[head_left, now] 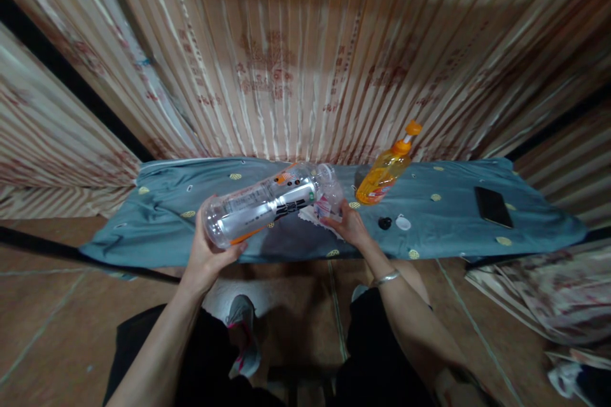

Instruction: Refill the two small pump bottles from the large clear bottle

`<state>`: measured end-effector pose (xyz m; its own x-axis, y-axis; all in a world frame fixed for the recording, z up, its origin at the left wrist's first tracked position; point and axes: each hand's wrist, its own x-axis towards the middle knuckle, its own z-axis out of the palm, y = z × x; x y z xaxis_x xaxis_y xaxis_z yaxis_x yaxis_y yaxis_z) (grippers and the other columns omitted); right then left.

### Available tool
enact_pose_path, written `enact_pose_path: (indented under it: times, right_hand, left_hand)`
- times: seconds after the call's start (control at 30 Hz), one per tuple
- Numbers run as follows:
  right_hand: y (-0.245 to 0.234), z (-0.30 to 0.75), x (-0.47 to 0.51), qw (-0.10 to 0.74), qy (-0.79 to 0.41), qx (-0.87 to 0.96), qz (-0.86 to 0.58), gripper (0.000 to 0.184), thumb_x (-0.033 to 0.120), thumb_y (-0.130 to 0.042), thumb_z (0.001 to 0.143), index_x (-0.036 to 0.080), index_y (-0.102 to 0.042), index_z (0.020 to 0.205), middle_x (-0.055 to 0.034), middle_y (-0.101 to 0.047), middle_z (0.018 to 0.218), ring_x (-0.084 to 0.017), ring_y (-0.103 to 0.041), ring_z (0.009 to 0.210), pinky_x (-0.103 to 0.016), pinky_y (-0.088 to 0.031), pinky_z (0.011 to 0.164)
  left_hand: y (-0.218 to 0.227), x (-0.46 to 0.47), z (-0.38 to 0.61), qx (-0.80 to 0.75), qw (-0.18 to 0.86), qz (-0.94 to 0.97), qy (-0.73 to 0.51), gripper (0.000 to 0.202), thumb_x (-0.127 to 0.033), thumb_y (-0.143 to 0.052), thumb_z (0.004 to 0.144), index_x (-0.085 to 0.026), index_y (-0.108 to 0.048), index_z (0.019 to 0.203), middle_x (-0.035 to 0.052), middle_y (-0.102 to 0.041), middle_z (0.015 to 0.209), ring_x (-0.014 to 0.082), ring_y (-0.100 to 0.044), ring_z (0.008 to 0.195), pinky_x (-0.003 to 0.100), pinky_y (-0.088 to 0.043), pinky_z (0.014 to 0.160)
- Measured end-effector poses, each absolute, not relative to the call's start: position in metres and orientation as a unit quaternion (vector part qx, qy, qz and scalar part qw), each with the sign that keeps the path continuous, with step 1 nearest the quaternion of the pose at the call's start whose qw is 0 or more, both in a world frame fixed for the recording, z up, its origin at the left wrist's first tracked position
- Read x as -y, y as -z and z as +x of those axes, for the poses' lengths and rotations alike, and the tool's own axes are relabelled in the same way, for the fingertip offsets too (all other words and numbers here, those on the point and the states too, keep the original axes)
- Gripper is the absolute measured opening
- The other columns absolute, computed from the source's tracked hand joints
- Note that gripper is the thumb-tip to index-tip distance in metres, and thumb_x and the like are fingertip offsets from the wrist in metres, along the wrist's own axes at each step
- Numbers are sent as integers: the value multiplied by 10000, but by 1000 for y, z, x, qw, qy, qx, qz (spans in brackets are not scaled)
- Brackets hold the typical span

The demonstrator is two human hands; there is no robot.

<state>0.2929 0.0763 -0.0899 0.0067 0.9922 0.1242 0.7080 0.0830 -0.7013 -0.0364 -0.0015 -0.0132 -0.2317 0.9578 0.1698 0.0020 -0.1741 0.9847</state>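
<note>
My left hand (212,254) is wrapped round the base of a large clear plastic bottle (260,206) with a silver and orange label. The bottle lies tilted across the view, its neck up and to the right. Fingers of my right hand (347,224) close on a small clear plastic container (333,189) with a pink patch, right by the bottle's neck. Whether the two touch I cannot tell. A white scrap of paper (329,227) shows beneath my right hand. To the right stands a pump bottle of orange liquid (383,177).
A grey-blue patterned cloth (443,235) covers the narrow table. On it are a small black cap (384,222), a white round piece (403,222) and a dark flat phone-like object (494,206). A striped curtain (286,63) hangs behind, and dark poles slant at both sides.
</note>
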Motion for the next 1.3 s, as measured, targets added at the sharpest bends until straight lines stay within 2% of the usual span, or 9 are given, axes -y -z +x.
enact_pose_path:
  times: [0.13, 0.4, 0.7, 1.03, 1.3]
  right_hand:
    - [88, 293, -76, 301, -224, 667, -643, 465, 413, -797, 792, 149, -621, 1131, -97, -749, 879, -275, -728, 788, -346, -545, 710]
    - [97, 297, -77, 303, -216, 677, -635, 524, 518, -748, 803, 172, -597, 1165, -102, -757, 922, -279, -719, 783, -362, -550, 702]
    - [102, 299, -79, 319, -214, 687, -617, 556, 587, -717, 811, 164, -603, 1154, -101, -743, 883, -272, -698, 753, -363, -542, 675]
    - [94, 295, -76, 312, -230, 671, -632, 488, 476, -782, 797, 175, -609, 1141, -89, -744, 891, -275, -710, 771, -370, -551, 708]
    - [96, 295, -76, 319, -228, 675, -625, 504, 474, -773, 799, 159, -607, 1156, -93, -744, 889, -276, -705, 780, -381, -557, 721]
  left_hand:
    - [10, 5, -36, -509, 398, 477, -596, 1195, -360, -1026, 418, -230, -479, 1472, 148, -589, 1478, 385, -565, 1413, 473, -495, 1181]
    - [9, 6, -36, -526, 367, 493, -588, 1075, -418, -1012, 432, -214, -564, 1387, 154, -607, 1430, 412, -554, 1387, 551, -427, 1229]
    - [5, 8, -34, -545, 308, 526, -576, 1064, -454, -994, 446, -197, -553, 1380, 162, -624, 1404, 397, -603, 1349, 528, -493, 1173]
    - [4, 10, -34, -548, 284, 540, -572, 1027, -489, -959, 486, -182, -558, 1381, 197, -635, 1416, 421, -613, 1357, 562, -498, 1172]
    - [5, 10, -31, -543, 270, 545, -578, 1011, -518, -958, 492, -181, -576, 1365, 201, -646, 1415, 419, -627, 1358, 565, -497, 1178]
